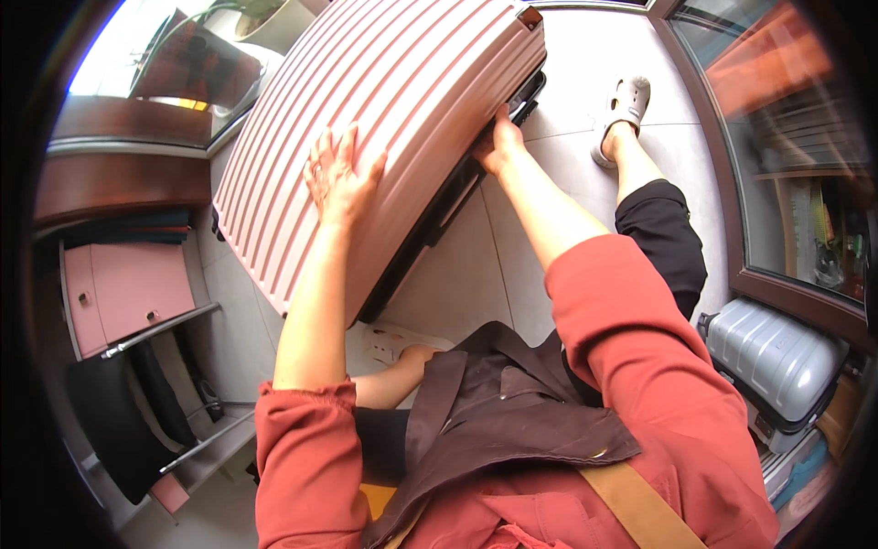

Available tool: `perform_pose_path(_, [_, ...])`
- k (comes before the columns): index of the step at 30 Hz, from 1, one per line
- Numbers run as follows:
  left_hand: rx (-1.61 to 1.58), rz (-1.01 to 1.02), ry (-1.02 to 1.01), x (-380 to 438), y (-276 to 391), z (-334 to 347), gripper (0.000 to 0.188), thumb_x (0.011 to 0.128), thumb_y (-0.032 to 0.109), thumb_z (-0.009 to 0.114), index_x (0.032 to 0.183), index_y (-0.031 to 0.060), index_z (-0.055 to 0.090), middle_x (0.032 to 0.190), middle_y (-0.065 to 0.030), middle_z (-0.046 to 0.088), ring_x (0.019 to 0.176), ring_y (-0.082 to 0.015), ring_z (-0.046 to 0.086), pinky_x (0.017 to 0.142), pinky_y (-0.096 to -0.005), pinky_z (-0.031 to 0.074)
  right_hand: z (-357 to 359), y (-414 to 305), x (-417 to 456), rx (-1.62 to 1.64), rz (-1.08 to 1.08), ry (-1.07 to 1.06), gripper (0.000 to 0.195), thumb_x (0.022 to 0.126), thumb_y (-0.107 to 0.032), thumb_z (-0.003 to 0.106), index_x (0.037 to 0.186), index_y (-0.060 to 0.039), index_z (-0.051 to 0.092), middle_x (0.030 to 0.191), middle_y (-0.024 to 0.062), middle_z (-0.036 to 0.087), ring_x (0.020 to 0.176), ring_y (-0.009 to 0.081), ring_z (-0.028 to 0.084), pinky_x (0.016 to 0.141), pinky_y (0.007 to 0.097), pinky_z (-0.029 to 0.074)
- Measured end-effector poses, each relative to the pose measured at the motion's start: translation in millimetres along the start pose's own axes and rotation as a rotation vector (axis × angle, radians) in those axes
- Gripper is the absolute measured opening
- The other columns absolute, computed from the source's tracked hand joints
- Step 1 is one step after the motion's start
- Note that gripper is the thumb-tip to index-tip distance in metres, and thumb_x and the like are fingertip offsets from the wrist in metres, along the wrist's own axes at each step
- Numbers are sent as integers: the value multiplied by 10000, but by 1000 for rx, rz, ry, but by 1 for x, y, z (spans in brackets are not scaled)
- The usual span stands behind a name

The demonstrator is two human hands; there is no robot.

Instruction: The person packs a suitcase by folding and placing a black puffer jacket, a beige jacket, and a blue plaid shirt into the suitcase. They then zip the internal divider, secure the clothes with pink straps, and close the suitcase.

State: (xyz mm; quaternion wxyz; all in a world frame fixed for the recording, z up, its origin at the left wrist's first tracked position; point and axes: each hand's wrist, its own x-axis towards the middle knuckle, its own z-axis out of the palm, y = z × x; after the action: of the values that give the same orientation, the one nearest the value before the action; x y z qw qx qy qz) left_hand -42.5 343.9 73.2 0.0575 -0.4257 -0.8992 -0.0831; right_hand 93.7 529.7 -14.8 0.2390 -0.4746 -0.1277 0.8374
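Note:
A large pink ribbed hard-shell suitcase (405, 117) lies tilted before me, its ribbed face up. My left hand (339, 178) rests flat on the ribs with its fingers spread; a ring shows on one finger. At the suitcase's dark side edge, near the black handle (528, 96), is my right hand (497, 141). Its thumb shows, but most of its fingers are hidden under the edge.
Grey floor tiles (466, 254) lie beneath, with my clog-clad feet on them. At left stands a rack (206, 309) with a pink cabinet (140, 288). A silver suitcase (778, 357) sits at right below a brown-framed glass door (727, 206). A planter (264, 31) is at upper left.

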Motion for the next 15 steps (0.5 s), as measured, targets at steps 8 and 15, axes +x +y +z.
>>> perform_pose_path(8, [-29,22,-34,-8,-10,-5,646,772,503,546,1316,188,399,1386,-176,268,1310,-312,195,1049,-473,136,-6,15,-18,161,-97,-58,751,871,-590,319,1357,-22,253,1417,110,265,1290,256,268,1057,429,222])
perform_pose_path(15, [-85,227,-13,-76,-1,-25,655,776,460,537,1318,125,385,1391,-196,255,1295,-369,216,1025,-494,182,-77,73,-104,309,-128,-51,789,862,-602,315,1392,-41,154,1466,63,134,1333,215,151,1089,355,148])
